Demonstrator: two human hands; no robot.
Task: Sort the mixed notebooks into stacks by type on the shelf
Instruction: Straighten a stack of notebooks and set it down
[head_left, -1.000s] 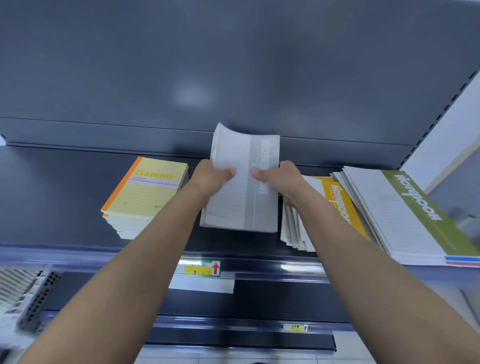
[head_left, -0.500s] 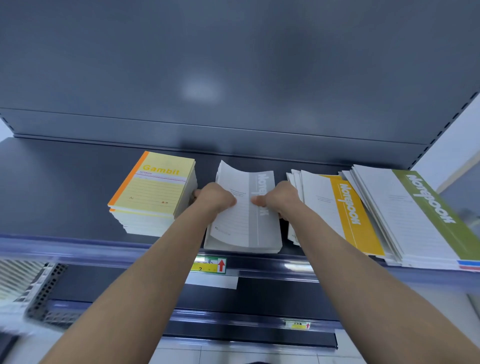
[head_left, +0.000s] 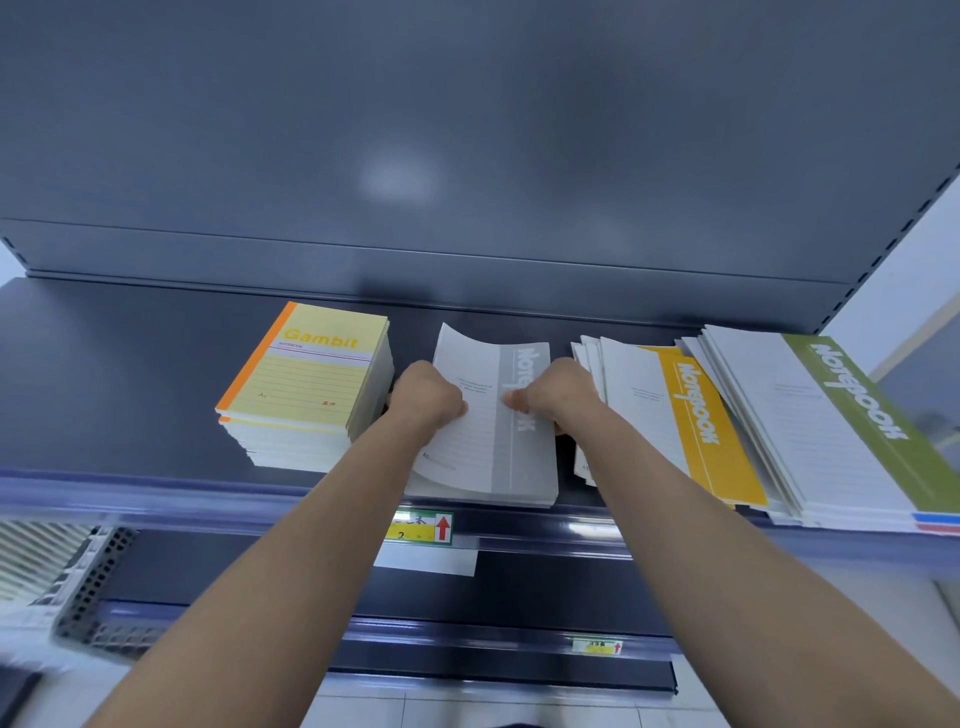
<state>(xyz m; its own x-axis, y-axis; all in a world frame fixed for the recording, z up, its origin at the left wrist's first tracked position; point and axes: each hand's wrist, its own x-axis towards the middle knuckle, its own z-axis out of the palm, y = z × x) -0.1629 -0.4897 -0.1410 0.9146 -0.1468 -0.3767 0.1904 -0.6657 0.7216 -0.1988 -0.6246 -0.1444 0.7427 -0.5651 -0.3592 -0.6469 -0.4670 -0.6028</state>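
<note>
On the shelf (head_left: 130, 389), left hand (head_left: 423, 397) and right hand (head_left: 556, 395) each clamp the grey stack (head_left: 493, 452). I'd flatten the curl and square the edges before release.

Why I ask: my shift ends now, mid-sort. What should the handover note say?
Hands: left hand and right hand both grip the grey-band stack, which sits on the shelf at its front edge.
Gambit stack lies left of it; yellow-band stack right of it, green-band stack far right, both fanned.
Done: four types lie in separate stacks.
Left: probably release the grey stack, square the fanned two, and check the blue and red edges under the green one.
</note>
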